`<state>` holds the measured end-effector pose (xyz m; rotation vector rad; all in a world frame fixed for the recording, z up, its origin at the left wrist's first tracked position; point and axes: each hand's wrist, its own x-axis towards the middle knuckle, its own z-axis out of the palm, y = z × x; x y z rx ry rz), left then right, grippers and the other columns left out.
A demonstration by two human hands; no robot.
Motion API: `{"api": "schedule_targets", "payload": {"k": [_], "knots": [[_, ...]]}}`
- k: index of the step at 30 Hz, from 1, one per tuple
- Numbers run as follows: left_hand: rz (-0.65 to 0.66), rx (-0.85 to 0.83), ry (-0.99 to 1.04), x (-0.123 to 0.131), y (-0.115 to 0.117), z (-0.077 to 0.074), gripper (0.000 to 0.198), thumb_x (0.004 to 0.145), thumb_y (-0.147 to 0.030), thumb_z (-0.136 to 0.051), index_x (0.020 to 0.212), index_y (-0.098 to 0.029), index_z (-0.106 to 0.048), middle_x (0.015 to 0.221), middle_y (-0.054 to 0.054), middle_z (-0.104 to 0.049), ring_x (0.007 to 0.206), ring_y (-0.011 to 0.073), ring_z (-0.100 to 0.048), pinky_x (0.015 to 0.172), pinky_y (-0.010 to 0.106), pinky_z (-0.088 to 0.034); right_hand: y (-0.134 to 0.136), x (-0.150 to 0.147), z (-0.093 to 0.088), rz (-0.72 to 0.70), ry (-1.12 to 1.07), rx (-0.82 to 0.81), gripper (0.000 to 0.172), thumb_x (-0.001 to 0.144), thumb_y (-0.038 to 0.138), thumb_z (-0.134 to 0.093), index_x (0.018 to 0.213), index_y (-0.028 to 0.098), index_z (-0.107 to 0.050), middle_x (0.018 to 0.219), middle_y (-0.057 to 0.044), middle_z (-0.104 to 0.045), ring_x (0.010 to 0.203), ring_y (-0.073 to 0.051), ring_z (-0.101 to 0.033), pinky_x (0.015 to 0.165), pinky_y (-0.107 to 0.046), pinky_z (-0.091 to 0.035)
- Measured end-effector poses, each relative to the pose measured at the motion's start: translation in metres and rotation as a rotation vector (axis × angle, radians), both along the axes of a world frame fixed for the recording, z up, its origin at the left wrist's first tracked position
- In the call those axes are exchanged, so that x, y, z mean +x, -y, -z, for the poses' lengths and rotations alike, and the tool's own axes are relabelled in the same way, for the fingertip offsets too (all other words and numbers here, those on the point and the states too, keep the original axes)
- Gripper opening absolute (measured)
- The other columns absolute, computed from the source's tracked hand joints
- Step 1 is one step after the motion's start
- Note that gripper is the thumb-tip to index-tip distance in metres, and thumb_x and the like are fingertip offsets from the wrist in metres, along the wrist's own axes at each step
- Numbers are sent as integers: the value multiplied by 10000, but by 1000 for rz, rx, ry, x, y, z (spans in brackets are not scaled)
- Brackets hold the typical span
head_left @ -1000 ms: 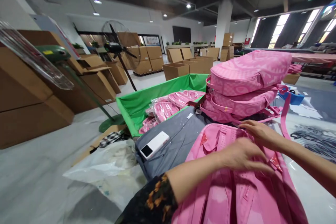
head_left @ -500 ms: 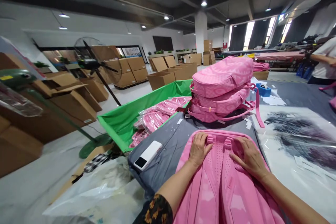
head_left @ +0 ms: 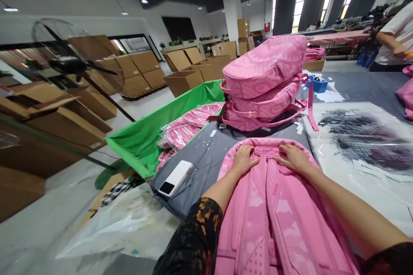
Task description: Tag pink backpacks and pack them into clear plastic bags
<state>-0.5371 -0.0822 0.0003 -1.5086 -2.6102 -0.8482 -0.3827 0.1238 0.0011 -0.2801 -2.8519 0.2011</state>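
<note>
A pink backpack lies flat on its front, its padded back and straps facing up, on a grey table cover. My left hand and my right hand both rest on its top edge and hold it, one on each side of the top handle. A stack of pink backpacks stands just beyond it. A white power bank lies on the grey cover, left of my left hand.
To the left stands a green-lined bin holding pink items in clear bags. A printed plastic sheet lies to the right. A co-worker stands at the far right. Cardboard boxes and a standing fan fill the background.
Both hands have come down from above the backpack onto its top edge, and have shifted slightly toward the handle since the last frame. The view has swung to the left.
</note>
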Motion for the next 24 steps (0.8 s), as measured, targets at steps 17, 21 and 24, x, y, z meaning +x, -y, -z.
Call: {"api": "schedule_targets", "payload": {"k": [17, 21, 24], "knots": [[161, -188, 57, 65, -17, -9, 945, 846, -824, -416, 1576, -236, -298, 1681, 154, -135, 1558, 351, 11, 1240, 629, -23, -4, 2, 11, 21, -36, 301, 386, 915, 133, -438, 1276, 139, -573, 1226, -185, -647, 1130, -289, -605, 963, -406, -488], [84, -70, -10, 68, -14, 1, 827, 910, -738, -420, 1579, -271, -284, 1671, 113, -222, 1562, 309, -76, 1262, 583, -107, -32, -4, -30, -18, 79, 286, 489, 789, 57, -553, 1252, 206, -606, 1205, -131, -667, 1096, -272, -633, 887, -355, -509], [6, 3, -57, 73, -12, 7, 735, 982, -617, -377, 1581, -203, -280, 1662, 127, -252, 1563, 284, -98, 1276, 538, -114, -56, -21, -45, -1, 211, 243, 456, 707, 32, -599, 1133, 183, -652, 1022, -97, -709, 889, -233, -689, 701, -282, -489]]}}
